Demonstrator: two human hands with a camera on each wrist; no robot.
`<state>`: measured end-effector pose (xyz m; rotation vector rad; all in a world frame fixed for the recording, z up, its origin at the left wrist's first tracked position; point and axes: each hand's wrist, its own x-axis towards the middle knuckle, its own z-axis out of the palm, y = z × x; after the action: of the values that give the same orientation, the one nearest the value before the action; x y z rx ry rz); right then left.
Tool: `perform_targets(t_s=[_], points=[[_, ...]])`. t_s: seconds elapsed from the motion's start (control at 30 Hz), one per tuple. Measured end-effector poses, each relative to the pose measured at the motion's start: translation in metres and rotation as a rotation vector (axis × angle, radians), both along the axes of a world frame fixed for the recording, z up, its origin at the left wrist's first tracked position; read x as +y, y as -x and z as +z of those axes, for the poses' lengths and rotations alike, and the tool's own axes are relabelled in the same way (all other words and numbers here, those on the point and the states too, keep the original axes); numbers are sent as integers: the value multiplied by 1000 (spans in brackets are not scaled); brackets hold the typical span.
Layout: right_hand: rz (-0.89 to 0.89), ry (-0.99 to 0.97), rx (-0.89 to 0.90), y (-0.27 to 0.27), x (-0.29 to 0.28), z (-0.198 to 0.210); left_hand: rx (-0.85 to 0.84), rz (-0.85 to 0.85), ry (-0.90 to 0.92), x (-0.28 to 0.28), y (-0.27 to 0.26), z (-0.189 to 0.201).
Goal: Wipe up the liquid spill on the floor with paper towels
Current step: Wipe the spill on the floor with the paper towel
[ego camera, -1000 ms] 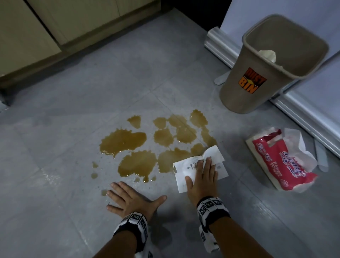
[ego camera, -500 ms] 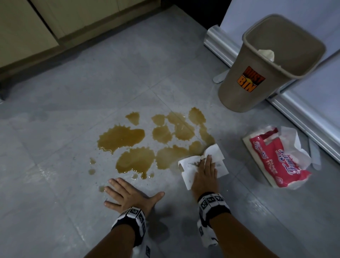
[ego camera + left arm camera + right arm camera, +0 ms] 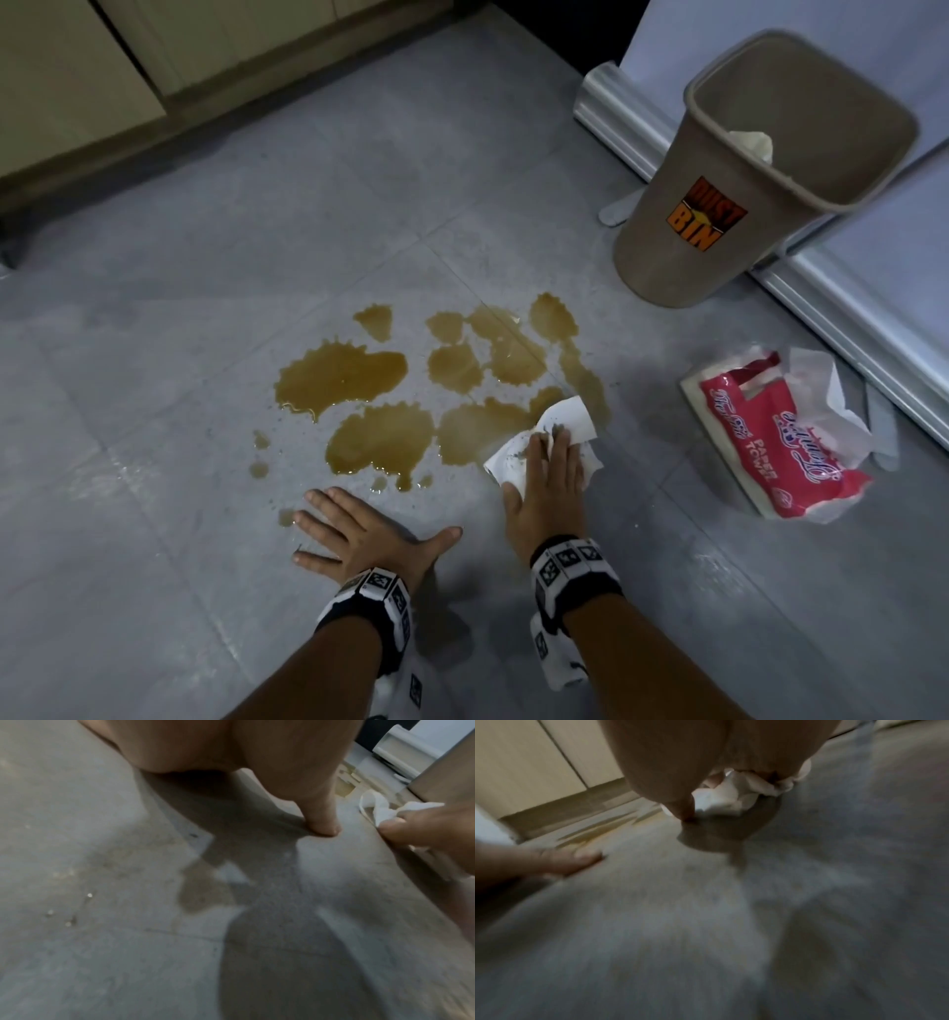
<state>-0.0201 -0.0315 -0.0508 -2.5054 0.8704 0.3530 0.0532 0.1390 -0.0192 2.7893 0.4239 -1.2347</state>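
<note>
1. The floor (image 3: pixel 215 267) is grey tile. I am low over it, near a wall with a silver rail.
2. The spill (image 3: pixel 339 377) is brown and made of many blobs. It sits in the middle of the floor and runs longest from left to right. Almost all of it is still wet, so I think the wiping has just begun.
3. The bin (image 3: pixel 719 205) stands at the far right, by the rail, with a bit of white paper inside. It is well apart from the spill.
4. The towel pack (image 3: pixel 780 442) lies open by the rail on the right, near my right hand.
5. My left hand (image 3: pixel 359 539) is flat on the floor at the near edge of the spill. Its fingers are spread wide and hold nothing. It props me up.
6. My right hand (image 3: pixel 547 488) presses flat on the towel (image 3: pixel 565 419), fingers straight and close together, pointing away from me.
7. The towel is crumpled at the right end of the spill, touching the nearest blob. Its long side runs slanting, from near left to far right.
8. Next, I think I must push the towel left across the blobs, pressing down. One towel looks too small, so I will likely need more.
</note>
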Motion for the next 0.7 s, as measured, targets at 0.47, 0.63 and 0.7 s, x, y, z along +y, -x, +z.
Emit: perform_targets(t_s=[0.47,0.63,0.7], points=[[60,-9,-21,13,18,-5,-13,37,22,-3,-1,-1],[-28,55,-73,34,-6,-10,-6,42,20,-2,-2,-1],[-127,40,-51,10,-12,-9,-15,32,23,-2,-1,-3]])
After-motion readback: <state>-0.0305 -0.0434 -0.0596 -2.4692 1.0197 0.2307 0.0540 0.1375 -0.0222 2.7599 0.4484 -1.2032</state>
